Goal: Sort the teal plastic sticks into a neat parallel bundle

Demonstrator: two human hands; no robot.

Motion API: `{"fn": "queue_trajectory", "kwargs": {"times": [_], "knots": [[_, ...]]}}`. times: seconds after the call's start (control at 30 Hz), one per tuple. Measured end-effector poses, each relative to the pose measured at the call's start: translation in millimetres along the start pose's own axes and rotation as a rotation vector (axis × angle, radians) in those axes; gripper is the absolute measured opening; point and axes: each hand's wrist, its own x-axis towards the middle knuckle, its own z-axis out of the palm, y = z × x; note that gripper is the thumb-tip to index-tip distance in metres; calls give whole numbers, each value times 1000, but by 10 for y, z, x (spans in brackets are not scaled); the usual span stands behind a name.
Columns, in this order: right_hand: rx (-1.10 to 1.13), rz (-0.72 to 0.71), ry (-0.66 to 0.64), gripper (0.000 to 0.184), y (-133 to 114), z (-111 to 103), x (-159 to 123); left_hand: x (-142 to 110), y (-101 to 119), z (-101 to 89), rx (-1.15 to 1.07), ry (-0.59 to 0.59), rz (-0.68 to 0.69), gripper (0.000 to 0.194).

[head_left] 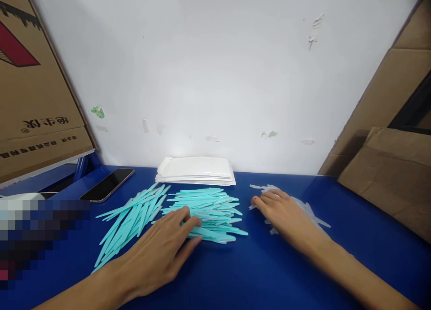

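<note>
My left hand is at the near left end of a middle pile of slim turquoise sticks, shaped like eyebrow razors. Its thumb and forefinger close around the end of one turquoise stick at the front of the pile. Over a scatter of small translucent plastic pieces lies my right hand, palm down. Its fingers are stretched out and a little apart; the thumb is hidden, and nothing shows in its grasp. A second heap of turquoise sticks fans out to the left of my left hand.
A stack of flat white packets lies against the white wall. On the left rests a dark phone under a cardboard box. More cardboard edges the right side of the blue table.
</note>
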Motion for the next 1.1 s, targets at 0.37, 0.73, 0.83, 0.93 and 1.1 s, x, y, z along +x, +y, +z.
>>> {"fn": "queue_trajectory", "kwargs": {"times": [0.37, 0.73, 0.83, 0.93, 1.1], "knots": [[525, -85, 426, 19, -272, -291, 58, 63, -130, 50, 24, 113, -29, 29], [558, -161, 471, 22, -425, -323, 77, 25, -63, 44, -48, 176, 42, 21], [552, -85, 499, 26, -395, -360, 58, 30, -67, 42, -59, 187, 25, 19], [526, -59, 548, 30, -343, -421, 45, 41, -82, 40, -61, 193, 15, 18], [558, -126, 568, 30, -384, -452, 64, 40, -72, 28, -61, 193, 46, 16]]}}
